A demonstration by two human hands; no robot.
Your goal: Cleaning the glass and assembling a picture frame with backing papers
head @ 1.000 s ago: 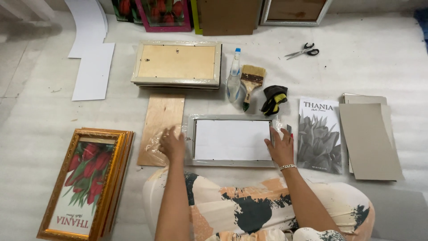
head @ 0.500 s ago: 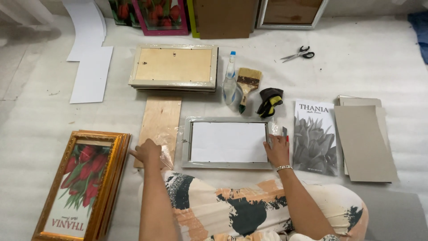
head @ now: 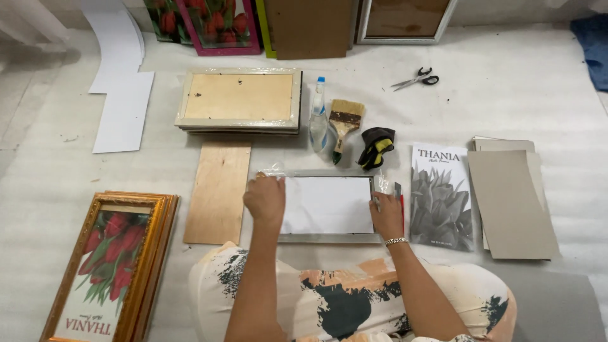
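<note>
1. Silver picture frame (head: 329, 237), holding a white sheet (head: 328, 204), is laid flat at lower centre of the frame; it is judged rigid, light, perhaps fragile, best taken by its long edges.
2. Left hand (head: 266, 199) is pressed flat on its left edge, gripping nothing.
3. Right hand (head: 387, 215) is rested on the right edge; its hold cannot be told.
4. Grey cardboard sheets (head: 513, 202) are stacked at right, matte and stiff.

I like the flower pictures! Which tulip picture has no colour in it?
The grey tulip print lying just right of the right hand. The gold-framed one at lower left and the pink-framed one at the top show red tulips.
</note>
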